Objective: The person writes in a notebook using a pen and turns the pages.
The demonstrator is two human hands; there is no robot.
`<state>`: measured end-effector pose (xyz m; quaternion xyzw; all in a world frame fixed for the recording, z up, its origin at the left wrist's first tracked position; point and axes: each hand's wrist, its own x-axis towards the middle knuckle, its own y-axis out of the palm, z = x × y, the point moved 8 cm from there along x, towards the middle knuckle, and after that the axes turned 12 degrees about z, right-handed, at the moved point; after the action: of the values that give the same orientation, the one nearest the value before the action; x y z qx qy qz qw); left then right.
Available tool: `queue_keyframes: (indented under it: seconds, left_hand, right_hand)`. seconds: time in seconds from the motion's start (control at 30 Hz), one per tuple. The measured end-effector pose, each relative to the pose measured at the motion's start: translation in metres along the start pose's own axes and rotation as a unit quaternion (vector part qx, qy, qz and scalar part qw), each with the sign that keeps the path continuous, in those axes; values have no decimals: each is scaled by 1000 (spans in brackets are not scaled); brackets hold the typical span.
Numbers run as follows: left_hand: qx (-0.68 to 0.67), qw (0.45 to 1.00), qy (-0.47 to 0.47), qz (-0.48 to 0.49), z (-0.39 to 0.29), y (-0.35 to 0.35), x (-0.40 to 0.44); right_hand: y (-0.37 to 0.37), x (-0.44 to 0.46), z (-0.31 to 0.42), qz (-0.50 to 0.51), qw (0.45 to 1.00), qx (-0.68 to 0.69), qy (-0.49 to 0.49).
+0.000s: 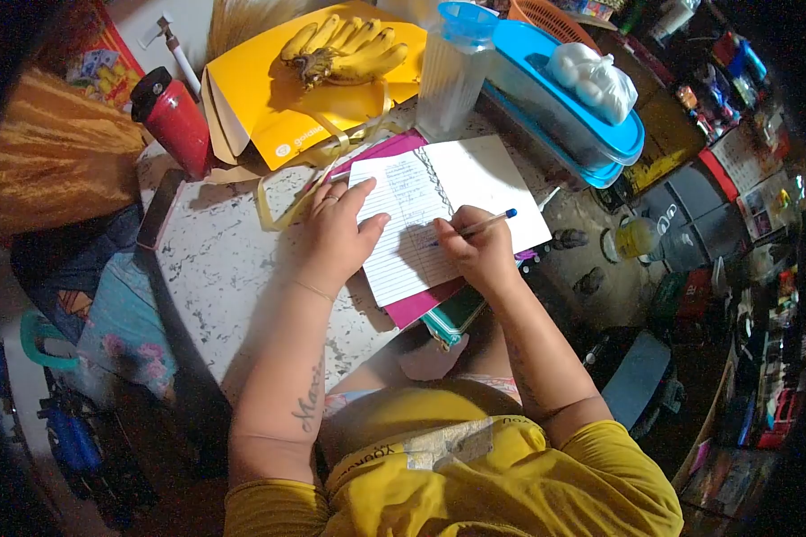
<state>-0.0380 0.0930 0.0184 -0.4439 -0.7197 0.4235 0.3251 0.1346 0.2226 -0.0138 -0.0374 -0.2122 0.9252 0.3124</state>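
Note:
An open spiral notebook lies on the table, its lined left page bearing handwriting and its right page mostly blank. My right hand grips a pen with a blue end, the tip side low over the lined page. Flat along the notebook's left edge rests my left hand, fingers apart and a ring on one finger. Beneath the notebook, a magenta cover shows at the lower edge. A teal zippered pouch sticks out below it at the table's edge.
Bananas lie on a yellow envelope at the back. Beside it stand a red tumbler and a clear pitcher with a blue lid. A blue-lidded container carries a bag of eggs. A phone sits at the left edge.

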Motion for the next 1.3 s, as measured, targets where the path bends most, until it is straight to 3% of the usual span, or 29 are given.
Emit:
queue_keyframes:
  seconds: [0.1,0.4,0.47,0.6,0.67,0.73,0.77,0.83,0.87,0.93,1.1,1.17,1.3]
  left_hand:
    - [7,1000,-2,1,3,2,1]
    - [12,1000,2,-4,8,9,3]
    - [11,1000,2,-5,5,6,2]
    - [31,999,-4,7,-1,-1,1]
    - [28,1000,4,2,0,0,1]
    - [34,999,24,-25,-3,-3,-1]
    - [33,999,26,-29,0,0,0]
    - [16,997,45,-55,1,1,1]
    - [16,997,47,-57,3,4,1]
    - [30,996,52,-60,0,0,0]
    - [23,998,45,-48,4,4,0]
    - [25,998,37,-40,4,3,0]
    - [21,999,20,-19,4,5,0]
  right_hand:
    - [-4,1,2,-11,999,-49,4]
    - [-3,0,-6,20,999,13,45]
    - [0,4,-13,11,996,-66,-55]
    - [-2,3,-6,0,991,-118,-67]
    - [-15,2,-10,-45,998,54,-5]
    - [-26,-2,-25,-81,935,344,41]
    - [-32,0,-31,-82,935,342,37]
    - [-43,-1,-50,-161,779,606,-7]
    - [-46,0,-54,-161,780,605,-10]
    - [-44,0,-52,-166,730,663,-13]
    - [-44,4,-61,-89,719,686,-63]
    - [-38,4,-58,-56,670,738,-58]
    - [-39,5,-57,-52,686,721,-81]
